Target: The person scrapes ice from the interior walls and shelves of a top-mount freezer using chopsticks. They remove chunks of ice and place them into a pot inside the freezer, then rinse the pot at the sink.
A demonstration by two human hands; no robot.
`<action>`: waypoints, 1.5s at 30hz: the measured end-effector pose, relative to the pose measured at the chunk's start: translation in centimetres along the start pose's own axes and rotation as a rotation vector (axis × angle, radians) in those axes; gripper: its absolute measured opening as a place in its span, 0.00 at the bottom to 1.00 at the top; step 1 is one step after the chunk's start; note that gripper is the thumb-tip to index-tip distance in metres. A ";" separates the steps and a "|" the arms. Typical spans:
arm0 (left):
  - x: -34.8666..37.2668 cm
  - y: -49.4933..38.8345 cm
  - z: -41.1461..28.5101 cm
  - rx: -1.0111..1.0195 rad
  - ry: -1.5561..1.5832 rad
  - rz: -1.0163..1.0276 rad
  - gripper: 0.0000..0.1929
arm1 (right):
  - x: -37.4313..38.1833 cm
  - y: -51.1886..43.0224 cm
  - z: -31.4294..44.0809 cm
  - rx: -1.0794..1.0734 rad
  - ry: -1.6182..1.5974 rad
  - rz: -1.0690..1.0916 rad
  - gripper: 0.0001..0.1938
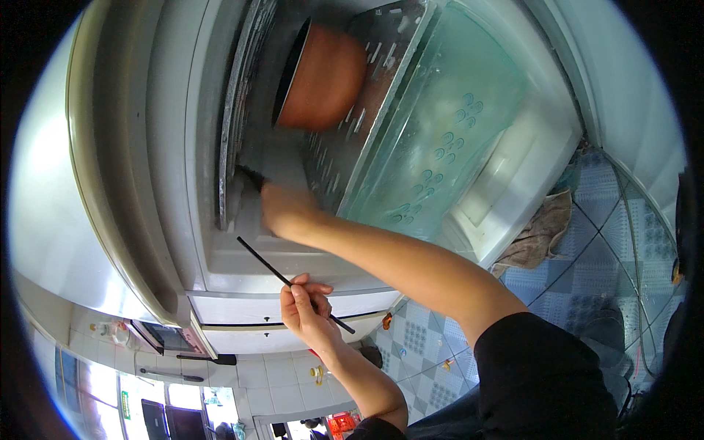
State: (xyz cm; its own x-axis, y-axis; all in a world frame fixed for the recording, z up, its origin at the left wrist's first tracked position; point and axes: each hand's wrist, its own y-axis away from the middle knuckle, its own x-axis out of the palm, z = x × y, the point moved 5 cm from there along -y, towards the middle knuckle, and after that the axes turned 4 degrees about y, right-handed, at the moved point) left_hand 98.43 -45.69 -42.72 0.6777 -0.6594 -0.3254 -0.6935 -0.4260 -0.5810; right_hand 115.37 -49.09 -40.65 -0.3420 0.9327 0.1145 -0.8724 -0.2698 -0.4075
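Observation:
My left hand (311,313) pinches a thin black rod (264,260) between thumb and fingers, outside the compartment opening. Inside the open refrigerator compartment, my right hand (289,212) grips a dark tool (251,177); motion blur hides its exact kind. The tool's tip is by an ice-coated shelf edge (224,181). Past my right hand, an orange-brown pot (327,80) with a dark inside stands on a slotted, frosty shelf (352,137). A translucent green drawer front (456,110) with a printed curl pattern lies beyond that shelf. The view is turned sideways, with the floor on the right.
The refrigerator's rounded door edge (110,192) curves along the left. A brown cloth (536,234) lies on the blue tiled floor (583,236) beside the white lower liner (511,170). A cable (635,264) runs over the floor. Drawers (264,336) and a tiled wall (275,385) are behind my left hand.

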 end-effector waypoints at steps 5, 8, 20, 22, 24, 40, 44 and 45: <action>-0.1 -0.1 0.3 0.000 0.009 0.021 0.11 | 0.0 -0.4 -2.1 0.022 0.553 0.128 0.08; -0.4 -0.1 0.4 -0.012 0.000 0.054 0.11 | -1.2 0.1 -2.3 0.059 0.924 0.155 0.08; -3.8 -0.4 1.4 -0.068 0.125 0.118 0.11 | 6.2 -10.9 -2.2 0.218 -0.593 0.263 0.12; -3.9 -0.5 1.7 -0.080 0.209 0.120 0.12 | 6.9 -11.3 -2.7 0.226 -0.606 0.282 0.12; -3.7 -0.6 1.9 -0.047 0.225 0.117 0.11 | 6.9 -11.4 -3.0 0.242 -0.617 0.299 0.12; -3.7 -0.8 1.8 -0.073 0.254 0.113 0.13 | 8.0 -11.6 -3.4 0.331 -1.098 0.370 0.09; -3.5 -0.6 1.6 -0.060 0.262 0.111 0.13 | 6.9 -10.3 -2.9 0.393 -1.035 0.380 0.09; -3.4 -0.6 1.6 -0.053 0.271 0.109 0.13 | 6.9 -9.9 -2.5 0.412 -1.071 0.406 0.09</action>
State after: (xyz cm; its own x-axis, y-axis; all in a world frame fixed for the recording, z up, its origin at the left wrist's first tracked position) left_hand 96.93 -42.15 -42.45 0.5137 -0.8413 -0.1682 -0.7751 -0.3709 -0.5116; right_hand 122.54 -39.34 -38.05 -0.5610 0.1462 0.8148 -0.6141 -0.7336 -0.2911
